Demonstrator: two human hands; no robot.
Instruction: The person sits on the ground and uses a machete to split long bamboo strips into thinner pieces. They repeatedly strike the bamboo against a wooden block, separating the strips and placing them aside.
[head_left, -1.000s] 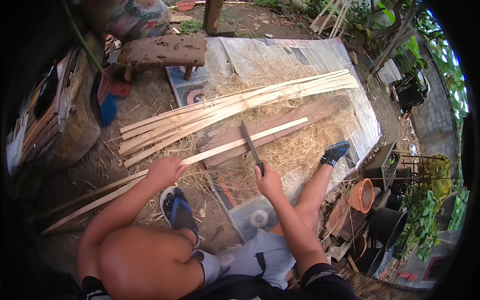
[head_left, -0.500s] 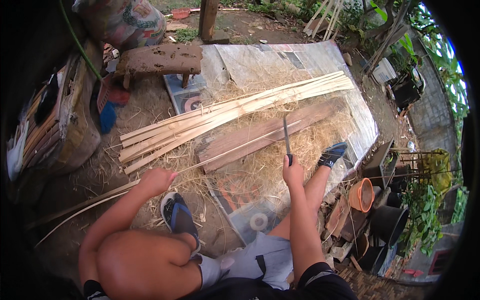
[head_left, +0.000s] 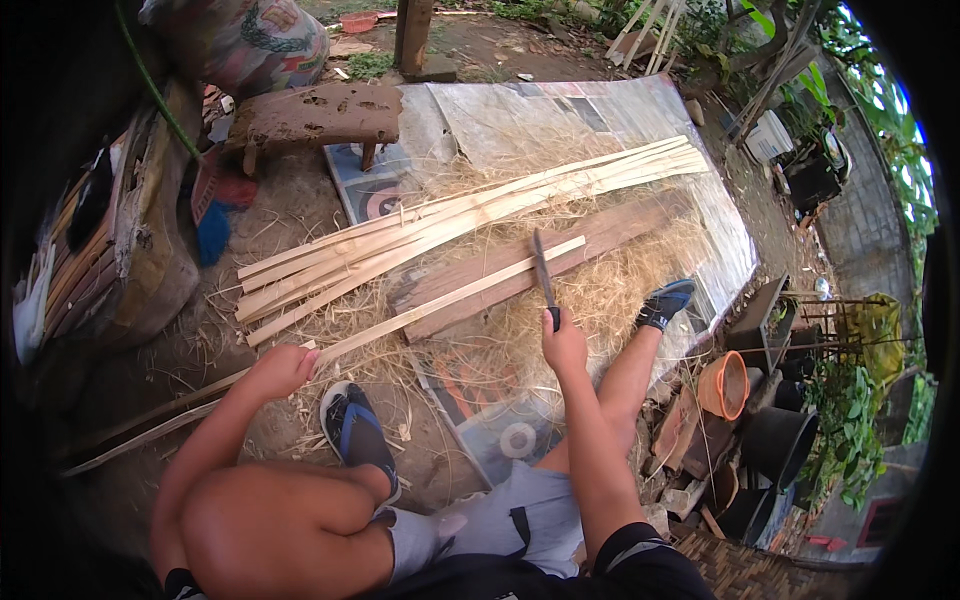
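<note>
Pale wooden strip [head_left: 450,300], just one in hand, slants with its far stretch over one plank [head_left: 640,213], which probably gives it firm backing; largest is one printed sheet [head_left: 732,235] under the plank, seemingly spread as a work mat; then one bundle [head_left: 500,205], lying just beyond the plank, perhaps to leave working room, its overlapping strips numbering at least four, exact count unclear; then one knife [head_left: 545,280], its blade crossing over the strip, contact uncertain; two hands, well apart, the left hand [head_left: 283,372] clamped on the strip, likely steadying it, the right hand [head_left: 566,347] wrapped round the knife's handle; smallest, fine shavings [head_left: 585,300], too many to count.
</note>
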